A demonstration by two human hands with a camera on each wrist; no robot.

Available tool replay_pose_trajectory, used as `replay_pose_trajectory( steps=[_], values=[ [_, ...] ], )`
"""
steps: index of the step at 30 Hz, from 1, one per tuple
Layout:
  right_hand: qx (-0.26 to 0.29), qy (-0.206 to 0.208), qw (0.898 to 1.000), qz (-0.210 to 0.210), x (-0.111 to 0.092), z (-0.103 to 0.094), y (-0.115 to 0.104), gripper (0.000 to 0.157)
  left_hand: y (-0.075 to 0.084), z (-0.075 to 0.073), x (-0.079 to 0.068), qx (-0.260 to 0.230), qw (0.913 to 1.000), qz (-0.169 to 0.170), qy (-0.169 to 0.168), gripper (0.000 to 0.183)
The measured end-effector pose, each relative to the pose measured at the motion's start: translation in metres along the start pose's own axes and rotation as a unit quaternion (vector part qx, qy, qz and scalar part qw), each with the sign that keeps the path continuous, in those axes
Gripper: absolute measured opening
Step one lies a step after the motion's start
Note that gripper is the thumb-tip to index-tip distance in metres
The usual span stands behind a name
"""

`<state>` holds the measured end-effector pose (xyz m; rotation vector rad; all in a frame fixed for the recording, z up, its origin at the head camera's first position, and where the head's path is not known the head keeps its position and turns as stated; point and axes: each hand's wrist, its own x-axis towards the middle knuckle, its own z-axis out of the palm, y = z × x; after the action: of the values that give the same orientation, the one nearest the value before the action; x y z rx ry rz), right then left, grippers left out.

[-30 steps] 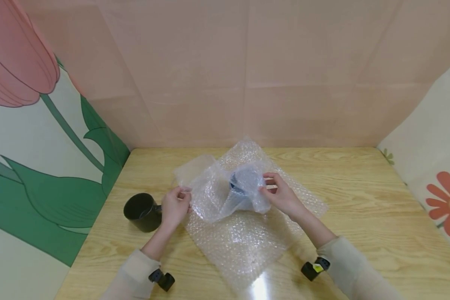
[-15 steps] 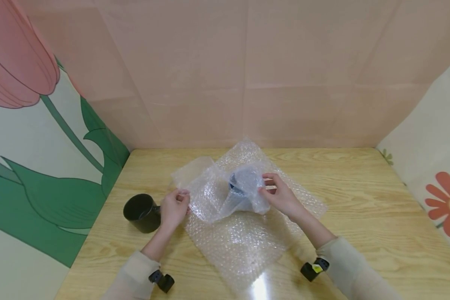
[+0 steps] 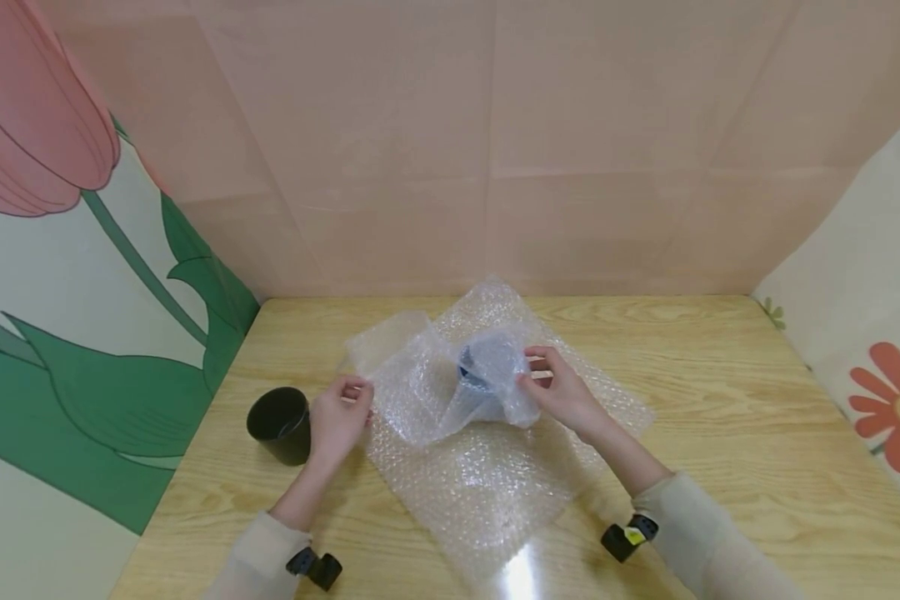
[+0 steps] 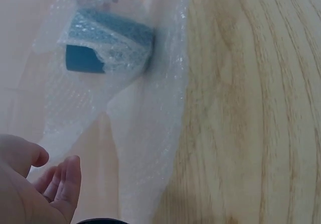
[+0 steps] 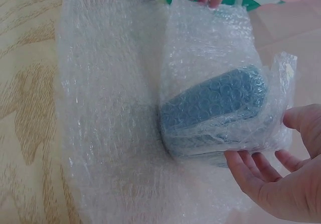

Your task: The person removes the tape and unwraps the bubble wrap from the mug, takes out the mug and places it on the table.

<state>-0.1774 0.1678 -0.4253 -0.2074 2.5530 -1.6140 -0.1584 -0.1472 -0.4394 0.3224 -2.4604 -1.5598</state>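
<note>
In the head view a sheet of bubble wrap (image 3: 480, 483) lies flat, a corner toward me. On it rests a blue, cup-shaped object (image 4: 83, 58), partly covered by a folded layer of the wrap; its exact kind is hidden. My right hand (image 3: 566, 396) holds this bundle from the right, the thumb on a loose flap and the fingers (image 5: 246, 171) against the wrapped side. My left hand (image 3: 341, 421) is at the wrap's left edge, thumb and fingers apart with nothing between them in the left wrist view.
A black mug (image 3: 281, 425) stands just left of my left hand, which hides its handle. The wooden table (image 3: 727, 400) ends at a pinkish cloth backdrop (image 3: 487, 167). Floral panels border both sides.
My left hand has let go of the left edge of the bubble wrap and drawn back slightly left, toward the black mug. The right hand and the wrapped object have stayed in place.
</note>
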Motion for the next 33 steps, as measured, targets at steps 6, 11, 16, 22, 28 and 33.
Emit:
replay_pose_trajectory(
  steps=[6,11,16,22,28,33],
  values=[
    [-0.002,-0.003,1.0,0.0,0.0,0.0,-0.001,0.046,0.007,-0.009,-0.002,0.012,0.9993,0.028,0.024,0.011],
    [-0.005,-0.001,1.0,-0.002,0.0,0.0,-0.001,0.046,0.013,-0.011,-0.006,-0.004,0.9993,0.035,0.015,0.01],
    [-0.004,-0.001,1.0,0.001,0.001,-0.001,-0.002,0.046,0.017,-0.009,-0.009,-0.015,0.9988,0.046,-0.007,0.008],
    [-0.002,-0.005,1.0,-0.001,0.0,0.0,-0.001,0.046,0.022,-0.004,-0.01,-0.031,0.995,0.083,-0.046,0.006],
    [-0.003,-0.004,1.0,-0.003,0.001,0.0,-0.001,0.045,0.026,0.003,-0.009,-0.03,0.9862,0.147,-0.071,0.005],
    [-0.005,-0.003,1.0,-0.003,0.0,0.0,-0.001,0.045,0.031,0.011,-0.01,-0.019,0.9777,0.191,-0.085,0.008]
  ],
)
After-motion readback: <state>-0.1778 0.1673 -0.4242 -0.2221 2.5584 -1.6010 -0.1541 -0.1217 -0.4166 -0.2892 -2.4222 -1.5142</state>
